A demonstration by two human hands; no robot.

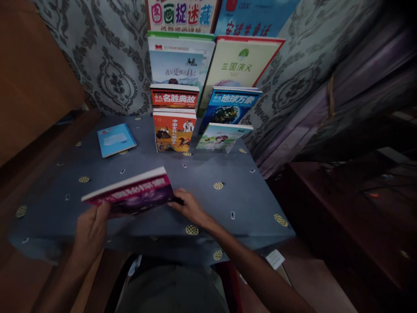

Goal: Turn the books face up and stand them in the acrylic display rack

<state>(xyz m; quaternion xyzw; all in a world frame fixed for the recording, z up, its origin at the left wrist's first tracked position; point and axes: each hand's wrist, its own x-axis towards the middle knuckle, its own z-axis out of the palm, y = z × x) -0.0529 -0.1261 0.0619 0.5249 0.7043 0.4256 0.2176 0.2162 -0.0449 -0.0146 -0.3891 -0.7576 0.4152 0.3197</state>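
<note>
A purple and pink book (pixel 138 195), blurred by motion, is held tilted above the near part of the table. At its left end my left hand (pixel 94 224) grips the lower edge, thumb on the cover. My right hand (pixel 187 206) pinches its right lower corner. Behind it, a stepped display of books rises at the back: an orange book (pixel 176 132) and a pale green book (pixel 220 138) stand lowest in front. Above them are a red-topped book (pixel 174 99) and a blue book with a globe (pixel 228 106).
A light blue book (pixel 116 140) lies flat at the table's back left. The grey-blue tablecloth (pixel 208 206) has yellow patterns. Patterned curtains (pixel 117 74) hang behind. A dark red cabinet with cables (pixel 345 204) stands at right, a wooden panel (pixel 32 74) at left.
</note>
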